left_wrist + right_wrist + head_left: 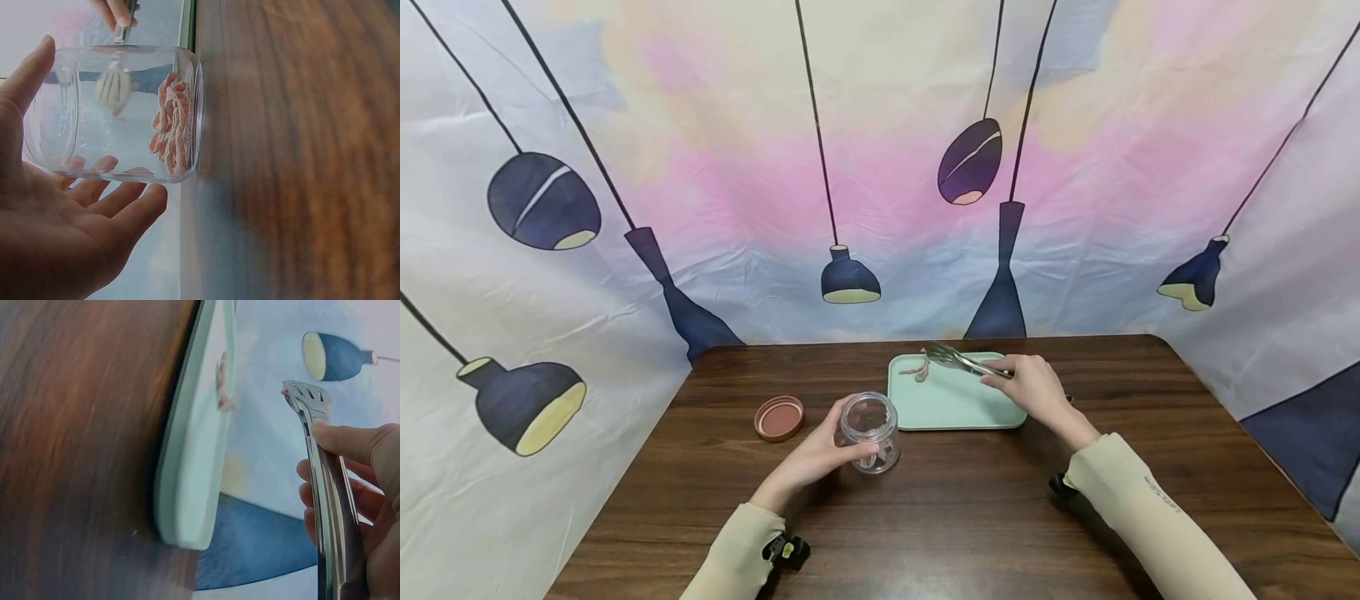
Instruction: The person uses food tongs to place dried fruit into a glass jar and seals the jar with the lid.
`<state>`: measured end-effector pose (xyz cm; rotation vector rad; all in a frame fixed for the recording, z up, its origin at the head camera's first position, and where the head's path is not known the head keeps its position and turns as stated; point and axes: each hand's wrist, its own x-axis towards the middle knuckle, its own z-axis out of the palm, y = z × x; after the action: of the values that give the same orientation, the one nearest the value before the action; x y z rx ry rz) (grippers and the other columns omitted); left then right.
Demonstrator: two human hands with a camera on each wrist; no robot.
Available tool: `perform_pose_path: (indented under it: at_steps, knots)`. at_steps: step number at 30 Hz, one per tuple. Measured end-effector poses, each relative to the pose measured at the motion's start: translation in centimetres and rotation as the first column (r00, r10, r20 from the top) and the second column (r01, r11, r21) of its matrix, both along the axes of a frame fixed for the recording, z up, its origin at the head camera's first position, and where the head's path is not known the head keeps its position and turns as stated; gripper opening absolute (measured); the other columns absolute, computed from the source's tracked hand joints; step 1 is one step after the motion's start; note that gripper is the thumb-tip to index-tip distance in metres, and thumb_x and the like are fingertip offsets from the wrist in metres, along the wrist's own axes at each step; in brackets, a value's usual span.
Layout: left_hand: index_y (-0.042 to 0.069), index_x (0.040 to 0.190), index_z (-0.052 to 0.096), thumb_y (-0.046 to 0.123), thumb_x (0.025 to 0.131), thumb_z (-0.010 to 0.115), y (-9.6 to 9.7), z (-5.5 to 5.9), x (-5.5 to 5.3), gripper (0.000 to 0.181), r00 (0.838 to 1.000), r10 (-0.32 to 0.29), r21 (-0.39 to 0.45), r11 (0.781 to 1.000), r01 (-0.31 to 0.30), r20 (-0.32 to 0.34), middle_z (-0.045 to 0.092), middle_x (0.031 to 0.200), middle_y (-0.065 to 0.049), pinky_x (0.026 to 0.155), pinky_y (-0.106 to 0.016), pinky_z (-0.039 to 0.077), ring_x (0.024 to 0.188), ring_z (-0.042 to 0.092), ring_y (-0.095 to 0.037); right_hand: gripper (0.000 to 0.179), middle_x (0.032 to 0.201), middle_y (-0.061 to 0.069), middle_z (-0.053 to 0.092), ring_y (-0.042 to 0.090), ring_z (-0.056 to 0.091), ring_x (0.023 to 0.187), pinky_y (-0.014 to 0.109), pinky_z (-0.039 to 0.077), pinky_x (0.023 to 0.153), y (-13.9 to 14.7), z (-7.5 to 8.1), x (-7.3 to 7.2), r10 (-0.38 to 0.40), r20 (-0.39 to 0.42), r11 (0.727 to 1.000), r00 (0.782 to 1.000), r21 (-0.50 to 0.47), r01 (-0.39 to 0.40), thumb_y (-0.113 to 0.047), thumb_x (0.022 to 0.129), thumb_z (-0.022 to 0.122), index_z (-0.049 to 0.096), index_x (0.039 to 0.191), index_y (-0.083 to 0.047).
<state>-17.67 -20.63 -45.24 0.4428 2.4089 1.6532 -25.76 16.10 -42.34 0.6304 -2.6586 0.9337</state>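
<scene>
My left hand [817, 450] grips a clear, lidless jar [869, 423], thumb on one side and fingers on the other. Several reddish, white-dusted strips [170, 128] lie at the jar's bottom. In my right hand [1036, 390] is a pair of metal tongs [976, 365] with slotted heads, above the pale green tray [958, 408]. A small bit of reddish strip [285, 391] shows at the tongs' tips in the right wrist view. More pinkish strips [919, 372] lie at the tray's far left.
A reddish-brown jar lid [779, 418] lies on the dark wooden table [940, 517], left of the jar. Behind the table's far edge hangs a cloth [760, 283] printed with lamps.
</scene>
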Motion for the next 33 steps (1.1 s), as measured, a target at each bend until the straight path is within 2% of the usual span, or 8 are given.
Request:
perform_pose_path:
  at_steps: [3,9,11,14,20,25,31,33]
  knots:
    - [0.017,0.156,0.027,0.025,0.089,0.08,0.0,0.0,0.0,0.086,1.0,0.001,-0.005,1.0,-0.001,-0.001,0.044,0.149,-0.018,0.109,-0.053,0.036,0.133,0.047,-0.034,0.033,0.067,-0.001,0.061,0.01,0.028,0.042,0.027,0.029,0.046,-0.6,1.0,1.0,0.037,0.0,0.999,0.999,-0.02,-0.037,-0.027,0.091,0.076,0.075,0.121,-0.013]
    - [0.016,0.156,0.027,0.025,0.089,0.08,0.0,0.1,0.0,0.086,1.0,-0.007,0.009,1.0,0.007,-0.007,0.044,0.149,-0.017,0.108,-0.051,0.037,0.133,0.047,-0.032,0.033,0.093,-0.003,0.072,0.006,0.046,0.053,0.027,0.04,0.052,-2.2,3.3,3.4,0.157,-0.092,0.983,0.983,-0.084,-0.165,-0.025,0.089,0.079,0.076,0.12,-0.014]
    - [0.016,0.156,0.027,0.024,0.089,0.08,0.0,0.1,0.0,0.086,1.0,-0.011,0.016,1.0,0.011,-0.009,0.044,0.15,-0.016,0.108,-0.05,0.037,0.133,0.047,-0.032,0.033,0.096,-0.002,0.073,0.004,0.049,0.056,0.026,0.042,0.053,-2.7,3.9,4.1,0.195,-0.135,0.973,0.972,-0.096,-0.208,-0.023,0.088,0.08,0.076,0.12,-0.014]
    - [0.017,0.156,0.027,0.024,0.089,0.08,0.0,0.1,-0.1,0.085,1.0,-0.012,0.005,1.0,0.012,-0.009,0.044,0.15,-0.016,0.108,-0.05,0.037,0.134,0.047,-0.031,0.034,0.093,-0.006,0.073,0.001,0.051,0.06,0.025,0.043,0.054,-3.3,4.8,5.3,0.239,-0.207,0.96,0.949,-0.095,-0.263,-0.021,0.087,0.081,0.076,0.12,-0.014]
    - [0.017,0.156,0.027,0.025,0.089,0.08,0.0,0.1,0.0,0.085,1.0,-0.009,-0.003,1.0,0.009,-0.011,0.044,0.15,-0.016,0.107,-0.051,0.038,0.135,0.046,-0.031,0.034,0.088,-0.014,0.071,0.001,0.055,0.07,0.024,0.043,0.058,-4.3,6.3,7.2,0.299,-0.339,0.937,0.892,-0.075,-0.342,-0.02,0.085,0.082,0.077,0.119,-0.015]
    - [0.019,0.156,0.028,0.026,0.089,0.08,0.0,0.1,0.0,0.085,1.0,-0.001,-0.009,1.0,0.001,-0.013,0.044,0.15,-0.014,0.107,-0.052,0.038,0.135,0.046,-0.03,0.034,0.091,-0.012,0.072,0.001,0.058,0.073,0.024,0.045,0.061,-4.8,6.7,7.8,0.315,-0.384,0.933,0.868,-0.041,-0.356,-0.02,0.085,0.082,0.077,0.118,-0.015]
    - [0.016,0.157,0.026,0.031,0.088,0.08,0.1,0.2,0.1,0.088,1.0,0.022,-0.044,0.999,-0.021,0.014,0.041,0.154,-0.015,0.109,-0.053,0.036,0.137,0.044,-0.031,0.031,0.09,-0.01,0.072,-0.001,0.058,0.071,0.022,0.045,0.06,-5.2,6.2,7.6,0.367,-0.366,0.924,0.855,0.042,-0.379,-0.02,0.085,0.082,0.078,0.116,-0.015]
    - [0.014,0.159,0.022,0.036,0.087,0.08,0.1,0.3,0.1,0.095,0.999,0.046,-0.071,0.997,-0.044,0.023,0.034,0.158,-0.017,0.11,-0.054,0.035,0.14,0.041,-0.033,0.03,0.09,-0.01,0.072,0.0,0.059,0.071,0.022,0.046,0.061,-5.3,6.1,7.4,0.38,-0.361,0.922,0.852,0.072,-0.381,-0.02,0.085,0.082,0.079,0.115,-0.017]
